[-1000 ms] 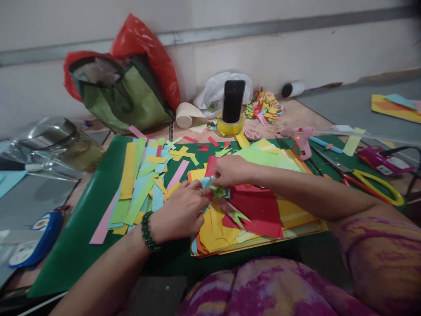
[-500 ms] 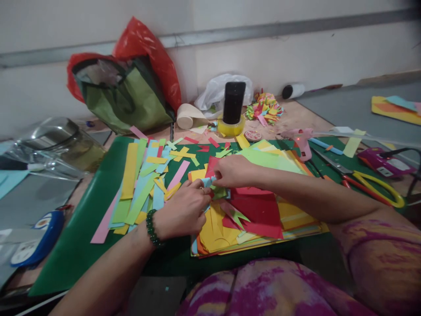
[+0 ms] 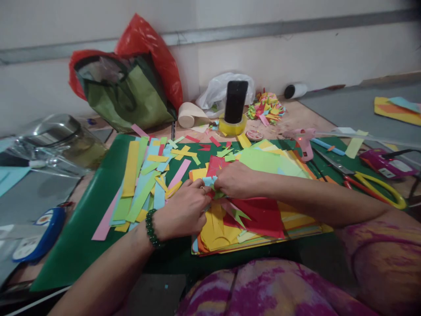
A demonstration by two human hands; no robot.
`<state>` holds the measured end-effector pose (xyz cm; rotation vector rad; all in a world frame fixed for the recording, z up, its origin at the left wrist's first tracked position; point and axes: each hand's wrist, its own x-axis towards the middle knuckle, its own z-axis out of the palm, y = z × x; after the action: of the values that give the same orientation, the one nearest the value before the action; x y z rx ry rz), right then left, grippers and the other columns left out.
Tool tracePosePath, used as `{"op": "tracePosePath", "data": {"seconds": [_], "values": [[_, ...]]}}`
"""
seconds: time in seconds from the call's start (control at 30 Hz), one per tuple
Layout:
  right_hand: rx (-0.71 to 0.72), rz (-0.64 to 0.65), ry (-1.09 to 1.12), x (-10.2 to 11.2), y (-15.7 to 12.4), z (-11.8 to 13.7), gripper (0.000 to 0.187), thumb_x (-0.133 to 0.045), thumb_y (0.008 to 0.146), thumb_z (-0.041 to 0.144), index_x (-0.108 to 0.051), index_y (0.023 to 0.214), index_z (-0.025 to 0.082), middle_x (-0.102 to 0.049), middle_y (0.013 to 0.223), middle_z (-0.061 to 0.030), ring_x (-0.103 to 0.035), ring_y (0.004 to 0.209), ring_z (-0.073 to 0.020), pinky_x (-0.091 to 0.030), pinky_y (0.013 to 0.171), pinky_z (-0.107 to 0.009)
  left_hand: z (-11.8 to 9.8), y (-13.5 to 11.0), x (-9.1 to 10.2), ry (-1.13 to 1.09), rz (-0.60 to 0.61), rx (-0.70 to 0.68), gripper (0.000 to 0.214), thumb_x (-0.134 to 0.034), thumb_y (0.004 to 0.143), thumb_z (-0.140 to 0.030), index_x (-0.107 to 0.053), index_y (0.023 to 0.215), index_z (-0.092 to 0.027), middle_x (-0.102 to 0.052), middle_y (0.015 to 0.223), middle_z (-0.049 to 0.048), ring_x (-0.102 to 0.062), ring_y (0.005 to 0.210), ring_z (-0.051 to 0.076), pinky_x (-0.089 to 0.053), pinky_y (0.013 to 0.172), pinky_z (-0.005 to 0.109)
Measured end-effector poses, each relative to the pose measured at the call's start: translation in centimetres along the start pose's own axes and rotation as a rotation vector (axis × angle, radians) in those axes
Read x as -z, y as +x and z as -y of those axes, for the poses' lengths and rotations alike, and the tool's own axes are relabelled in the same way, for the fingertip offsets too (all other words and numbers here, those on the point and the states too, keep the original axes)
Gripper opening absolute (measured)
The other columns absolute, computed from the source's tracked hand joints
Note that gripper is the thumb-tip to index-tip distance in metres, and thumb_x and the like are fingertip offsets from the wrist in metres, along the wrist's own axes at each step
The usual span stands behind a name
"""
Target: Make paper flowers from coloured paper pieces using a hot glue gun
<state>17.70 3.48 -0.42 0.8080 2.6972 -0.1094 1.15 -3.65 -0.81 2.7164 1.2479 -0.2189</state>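
My left hand (image 3: 182,210), with a green bead bracelet on its wrist, and my right hand (image 3: 237,179) meet over a stack of coloured paper sheets (image 3: 263,210). Both pinch a small folded piece of coloured paper (image 3: 210,183) with light blue and green parts showing between the fingertips. Most of the piece is hidden by my fingers. Cut red and yellow shapes lie just under my hands on the stack.
A green cutting mat (image 3: 85,228) holds several paper strips (image 3: 141,180). Behind stand a phone (image 3: 235,102) in a yellow tape roll, a green and red bag (image 3: 128,87), a paper flower pile (image 3: 266,107). A pink glue gun (image 3: 304,142) and yellow-handled scissors (image 3: 378,186) lie right.
My hands have stayed together on the small paper piece, fingers shifting slightly. The view moved a little to the left.
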Motion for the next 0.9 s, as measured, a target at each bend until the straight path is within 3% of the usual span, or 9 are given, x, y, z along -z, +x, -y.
{"op": "tracePosePath", "data": {"seconds": [0.23,0.4,0.6,0.77,0.9], "values": [[-0.011,0.024,-0.019,1.4,-0.5,0.0,0.026,-0.052,0.088,0.020,-0.075,0.098,0.019,-0.073,0.087,-0.0103,-0.062,0.075,-0.0185,-0.024,0.054,-0.028,0.0,-0.3,0.1,0.034,0.022,0.013,0.020,-0.052,0.071,-0.016,-0.069,0.082,-0.014,-0.065,0.103,0.0136,-0.052,0.103,0.029,-0.043,0.087,0.043],[-0.030,-0.114,-0.047,2.9,-1.8,-0.5,0.032,-0.045,0.092,0.019,-0.076,0.100,0.024,-0.071,0.093,-0.0068,-0.060,0.076,-0.0170,-0.018,0.053,-0.029,0.1,-0.4,0.1,0.025,0.018,0.008,0.020,-0.053,0.070,-0.016,-0.070,0.081,-0.016,-0.063,0.098,0.0130,-0.052,0.099,0.028,-0.044,0.087,0.043],[0.047,0.035,-0.060,1.4,-0.2,0.0,0.029,-0.052,0.088,0.018,-0.075,0.104,0.023,-0.071,0.091,-0.0092,-0.062,0.078,-0.0185,-0.017,0.050,-0.028,0.0,-0.5,0.0,0.020,0.019,0.020,0.022,-0.053,0.069,-0.017,-0.070,0.082,-0.016,-0.062,0.097,0.0129,-0.050,0.098,0.028,-0.044,0.085,0.042],[0.067,0.004,-0.089,0.7,0.5,0.1,0.025,-0.054,0.087,0.017,-0.074,0.101,0.017,-0.072,0.086,-0.0108,-0.062,0.076,-0.0186,-0.019,0.050,-0.029,0.2,-0.6,-0.4,0.022,-0.006,0.008,0.023,-0.054,0.069,-0.016,-0.071,0.085,-0.016,-0.062,0.096,0.0129,-0.049,0.098,0.028,-0.043,0.085,0.042],[0.062,-0.005,-0.121,1.2,0.1,-0.1,0.027,-0.052,0.090,0.020,-0.074,0.106,0.023,-0.071,0.092,-0.0101,-0.061,0.075,-0.0182,-0.017,0.050,-0.028,0.3,-0.6,-0.6,0.011,-0.044,0.004,0.022,-0.057,0.068,-0.016,-0.071,0.085,-0.018,-0.062,0.095,0.0113,-0.049,0.096,0.027,-0.042,0.086,0.041]]}}
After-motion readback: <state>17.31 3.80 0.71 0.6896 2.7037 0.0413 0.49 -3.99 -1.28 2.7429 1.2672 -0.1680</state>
